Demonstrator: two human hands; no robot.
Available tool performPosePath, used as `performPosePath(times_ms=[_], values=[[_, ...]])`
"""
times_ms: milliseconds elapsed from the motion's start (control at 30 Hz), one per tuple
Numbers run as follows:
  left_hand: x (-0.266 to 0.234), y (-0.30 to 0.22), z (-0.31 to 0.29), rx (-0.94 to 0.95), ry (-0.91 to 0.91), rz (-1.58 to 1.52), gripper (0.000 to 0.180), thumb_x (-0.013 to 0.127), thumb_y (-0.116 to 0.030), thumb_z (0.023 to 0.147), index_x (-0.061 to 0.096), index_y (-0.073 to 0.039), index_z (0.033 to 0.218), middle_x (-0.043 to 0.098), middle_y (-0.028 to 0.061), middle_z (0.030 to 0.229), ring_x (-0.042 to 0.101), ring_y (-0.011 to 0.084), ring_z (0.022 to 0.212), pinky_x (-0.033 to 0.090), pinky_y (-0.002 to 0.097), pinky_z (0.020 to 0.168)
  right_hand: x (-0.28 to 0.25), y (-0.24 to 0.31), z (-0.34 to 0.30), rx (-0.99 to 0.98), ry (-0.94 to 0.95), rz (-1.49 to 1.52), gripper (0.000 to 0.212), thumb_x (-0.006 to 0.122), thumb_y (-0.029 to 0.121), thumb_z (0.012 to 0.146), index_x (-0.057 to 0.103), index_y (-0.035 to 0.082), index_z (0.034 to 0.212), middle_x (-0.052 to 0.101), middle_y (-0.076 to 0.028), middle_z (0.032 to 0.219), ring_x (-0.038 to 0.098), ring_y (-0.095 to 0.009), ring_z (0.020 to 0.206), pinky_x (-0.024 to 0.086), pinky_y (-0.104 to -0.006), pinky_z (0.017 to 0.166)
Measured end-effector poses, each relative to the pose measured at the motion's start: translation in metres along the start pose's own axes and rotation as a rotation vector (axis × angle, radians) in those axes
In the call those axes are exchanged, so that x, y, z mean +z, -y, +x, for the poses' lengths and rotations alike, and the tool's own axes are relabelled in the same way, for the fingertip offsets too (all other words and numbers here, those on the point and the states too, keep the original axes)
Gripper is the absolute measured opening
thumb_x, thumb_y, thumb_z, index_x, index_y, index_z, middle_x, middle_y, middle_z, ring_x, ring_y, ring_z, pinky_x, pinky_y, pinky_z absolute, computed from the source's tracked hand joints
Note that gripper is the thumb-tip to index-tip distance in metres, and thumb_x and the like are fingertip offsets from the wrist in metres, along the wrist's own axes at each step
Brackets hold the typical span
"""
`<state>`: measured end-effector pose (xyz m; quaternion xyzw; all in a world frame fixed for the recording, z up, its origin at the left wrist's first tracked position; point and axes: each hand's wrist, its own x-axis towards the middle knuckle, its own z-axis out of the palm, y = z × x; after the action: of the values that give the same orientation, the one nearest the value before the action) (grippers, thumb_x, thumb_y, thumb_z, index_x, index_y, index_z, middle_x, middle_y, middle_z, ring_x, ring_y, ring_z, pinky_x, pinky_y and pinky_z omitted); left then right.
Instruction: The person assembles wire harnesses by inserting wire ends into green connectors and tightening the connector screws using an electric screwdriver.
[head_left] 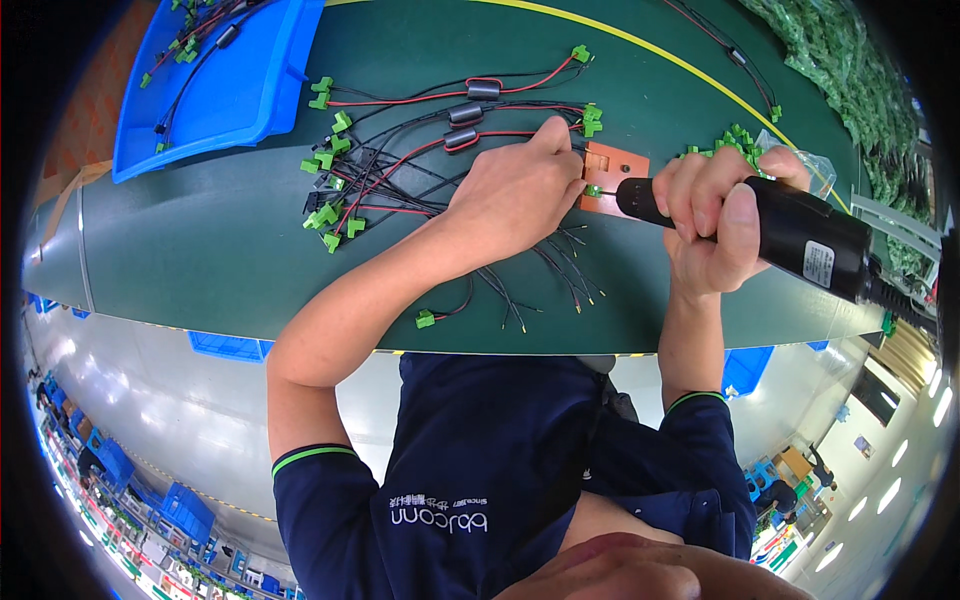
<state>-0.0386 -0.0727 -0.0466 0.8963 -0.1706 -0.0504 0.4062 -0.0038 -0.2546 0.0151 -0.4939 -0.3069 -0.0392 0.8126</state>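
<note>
My right hand (725, 205) is wrapped around a black electric screwdriver (810, 235), held nearly level. Its thin bit points left and meets a small green terminal connector (594, 190) on an orange fixture block (628, 160). At the block's left edge is my left hand (520, 190), its thumb and fingers pinched together. Whatever they grip is hidden behind the fingers. Black wires (560, 265) with bare tips spread out below this hand. To its left lies a tangle of black and red cable assemblies (375, 180) with green connectors and black cylinders.
A blue bin (215, 90) with more cables stands at the far left. Loose green connectors (735, 140) lie beside a clear bag (815, 170) behind my right hand. Green plastic-wrapped goods (840, 70) edge the far right. One cable (735, 55) lies across the yellow line.
</note>
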Motion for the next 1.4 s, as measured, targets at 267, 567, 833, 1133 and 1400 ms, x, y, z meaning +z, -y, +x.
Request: performPosePath(times_ms=[267, 567, 833, 1133, 1400], values=[[-0.002, -0.001, 0.0, -0.011, 0.006, 0.006, 0.015, 0.068, -0.015, 0.096, 0.069, -0.001, 0.095, 0.056, 0.009, 0.104, 0.066, 0.0338, 0.081, 0.053, 0.0477, 0.067, 0.004, -0.007, 0.001, -0.011, -0.039, -0.053, 0.033, 0.058, 0.0, 0.099, 0.044, 0.008, 0.128, 0.05, -0.005, 0.066, 0.042, -0.011, 0.048, 0.041, -0.0309, 0.048], [-0.005, -0.005, 0.001, 0.076, -0.01, 0.028, 0.014, 0.069, -0.015, 0.095, 0.069, -0.002, 0.1, 0.059, 0.0126, 0.11, 0.067, 0.0393, 0.09, 0.054, 0.0508, 0.073, 0.008, -0.01, -0.005, 0.147, -0.181, -0.271, 0.027, 0.077, 0.0, 0.084, 0.062, 0.002, 0.106, 0.065, -0.004, 0.087, 0.061, -0.011, 0.072, 0.051, -0.0285, 0.065], [-0.003, 0.001, 0.006, 0.159, -0.017, 0.087, 0.026, 0.068, -0.013, 0.094, 0.067, -0.001, 0.117, 0.061, 0.0188, 0.119, 0.067, 0.0438, 0.097, 0.054, 0.0525, 0.075, 0.013, 0.0, 0.004, 0.043, -0.124, -0.512, 0.036, 0.083, 0.012, 0.078, 0.062, 0.003, 0.106, 0.07, -0.006, 0.082, 0.066, -0.014, 0.071, 0.054, -0.0311, 0.07], [-0.008, 0.003, 0.01, 0.036, 0.05, -0.127, 0.018, 0.072, -0.013, 0.093, 0.07, 0.004, 0.099, 0.063, 0.0166, 0.096, 0.065, 0.0359, 0.085, 0.051, 0.0432, 0.075, -0.009, 0.007, 0.004, 0.263, 0.087, -0.044, 0.056, 0.076, 0.033, 0.091, 0.053, 0.004, 0.133, 0.063, -0.003, 0.111, 0.06, -0.012, 0.099, 0.049, -0.0297, 0.088], [-0.057, 0.012, 0.006, -0.094, 0.165, -0.475, 0.027, 0.058, -0.016, 0.108, 0.066, 0.001, 0.127, 0.07, 0.0072, 0.103, 0.069, 0.0142, 0.094, 0.052, 0.0295, 0.075, -0.115, 0.006, -0.006, 0.256, 0.26, -1.953, 0.031, 0.061, 0.002, 0.083, 0.066, 0.005, 0.114, 0.064, -0.014, 0.115, 0.061, -0.037, 0.108, 0.05, -0.0511, 0.093]])
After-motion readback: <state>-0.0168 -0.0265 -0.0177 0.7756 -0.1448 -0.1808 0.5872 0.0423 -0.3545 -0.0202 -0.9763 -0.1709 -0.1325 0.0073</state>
